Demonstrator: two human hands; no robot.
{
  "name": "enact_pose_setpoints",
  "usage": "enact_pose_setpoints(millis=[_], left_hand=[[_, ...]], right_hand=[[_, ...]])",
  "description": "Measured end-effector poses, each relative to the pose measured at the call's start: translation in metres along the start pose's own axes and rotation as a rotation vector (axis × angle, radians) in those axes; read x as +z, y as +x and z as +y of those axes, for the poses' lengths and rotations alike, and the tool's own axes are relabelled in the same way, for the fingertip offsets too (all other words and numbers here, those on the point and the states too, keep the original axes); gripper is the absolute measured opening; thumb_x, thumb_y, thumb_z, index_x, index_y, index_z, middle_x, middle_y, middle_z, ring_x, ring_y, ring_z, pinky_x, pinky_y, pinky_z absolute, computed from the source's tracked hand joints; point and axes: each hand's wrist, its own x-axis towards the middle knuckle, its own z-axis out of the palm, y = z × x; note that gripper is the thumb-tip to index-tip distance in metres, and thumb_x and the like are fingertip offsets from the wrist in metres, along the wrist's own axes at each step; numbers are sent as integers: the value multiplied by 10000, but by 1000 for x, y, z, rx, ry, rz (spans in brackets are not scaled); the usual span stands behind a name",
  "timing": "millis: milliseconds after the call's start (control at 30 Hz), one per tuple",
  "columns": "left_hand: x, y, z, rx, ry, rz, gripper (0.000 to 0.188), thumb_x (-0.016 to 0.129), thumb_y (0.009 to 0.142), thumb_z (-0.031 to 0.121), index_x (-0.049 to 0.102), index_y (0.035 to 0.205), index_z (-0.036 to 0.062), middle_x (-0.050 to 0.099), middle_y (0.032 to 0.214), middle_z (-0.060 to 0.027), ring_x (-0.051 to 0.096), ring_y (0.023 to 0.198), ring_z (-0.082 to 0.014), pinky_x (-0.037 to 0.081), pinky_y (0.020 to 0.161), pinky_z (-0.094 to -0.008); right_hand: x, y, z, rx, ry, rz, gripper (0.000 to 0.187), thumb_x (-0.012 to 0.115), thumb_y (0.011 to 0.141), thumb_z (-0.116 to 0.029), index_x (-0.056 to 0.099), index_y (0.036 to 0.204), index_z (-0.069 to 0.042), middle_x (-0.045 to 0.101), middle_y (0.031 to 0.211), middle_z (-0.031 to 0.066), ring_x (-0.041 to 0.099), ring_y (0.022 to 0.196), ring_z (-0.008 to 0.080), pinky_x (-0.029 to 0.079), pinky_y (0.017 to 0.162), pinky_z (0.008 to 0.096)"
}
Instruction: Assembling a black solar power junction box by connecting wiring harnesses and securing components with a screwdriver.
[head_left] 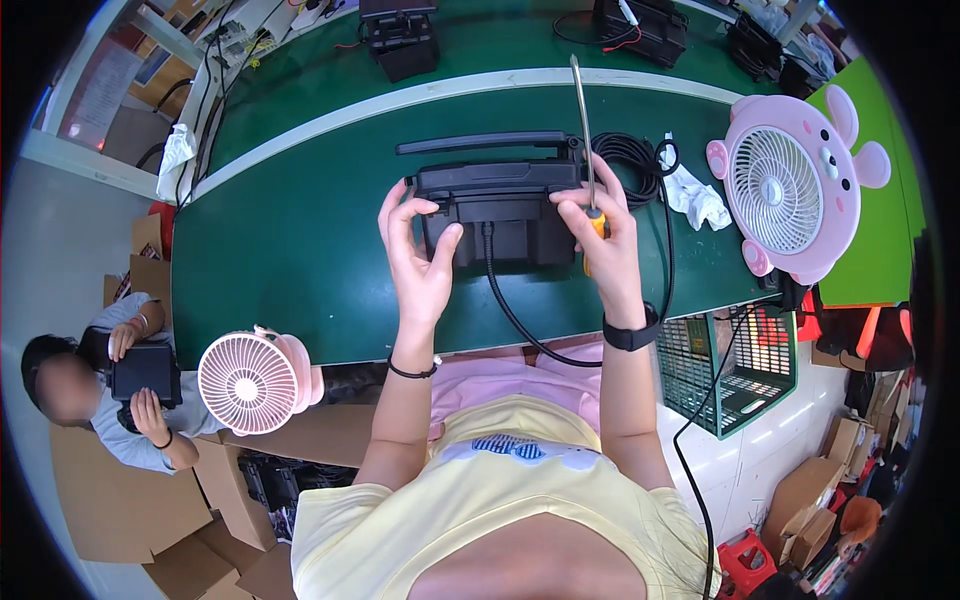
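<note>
A black plastic box (pixel 512 205) with a lid-like panel (pixel 480 143) raised along its far side stands on the green table. My left hand (pixel 415 250) grips its left end, thumb on the near face and fingers around the corner. At the right end, my right hand (pixel 612 235) steadies the box with its fingertips. That same hand also holds a screwdriver (pixel 583 120), its yellow handle in the palm and its long shaft pointing up and away. A black cable (pixel 510 312) leaves the near face of the box and curves right towards a coil (pixel 630 165).
A pink fan with rabbit ears (pixel 785 185) stands at right beside crumpled white paper (pixel 695 197). A smaller pink fan (pixel 248 383) is at the near left edge. Similar black boxes (pixel 400 40) sit beyond the white rail. A green crate (pixel 730 370) stands below; a co-worker (pixel 140 380) holds a dark box.
</note>
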Motion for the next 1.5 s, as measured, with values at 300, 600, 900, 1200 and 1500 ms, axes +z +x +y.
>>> enact_pose_setpoints(millis=[300, 600, 900, 1200, 1500], left_hand=[[1, 4, -4, -51, -105, -67, 253, 690, 899, 114, 516, 1083, 117, 321, 1499, -191, 354, 1394, -325, 285, 1150, -444], [14, 47, -2, -244, -462, -67, 599, 625, 959, 171, 398, 1511, 119, 396, 1438, -116, 384, 1330, -242, 271, 1151, -344], [14, 57, -8, -229, -330, -154, 526, 625, 978, 170, 454, 1471, 103, 432, 1483, -78, 397, 1358, -232, 280, 1165, -349], [20, 48, 0, -206, -289, -43, 451, 595, 979, 82, 501, 1420, 83, 520, 1356, -83, 485, 1247, -195, 390, 1084, -317], [27, 40, -13, -279, -324, 45, 432, 597, 980, 81, 515, 1403, 107, 469, 1398, -88, 454, 1279, -214, 367, 1105, -332]], right_hand=[[0, 2, 20, -79, -15, 157, 419, 843, 794, -263, 662, 1117, -68, 586, 1335, 157, 575, 1211, 260, 450, 1012, 387], [11, 29, 27, -20, 33, 122, 375, 794, 862, -266, 663, 1156, -73, 673, 1054, 74, 624, 1023, 171, 471, 946, 297], [6, 35, 31, -61, -232, 143, 479, 772, 877, -309, 593, 1266, -95, 687, 1163, 129, 663, 1065, 263, 515, 908, 364], [-13, -55, -39, -75, -633, 81, 306, 610, 973, -159, 564, 1275, -148, 695, 909, 147, 680, 716, 350, 519, 584, 420], [-11, -90, -30, -141, -871, -96, 400, 638, 925, -110, 578, 1319, -143, 647, 922, 104, 662, 739, 283, 550, 629, 388]])
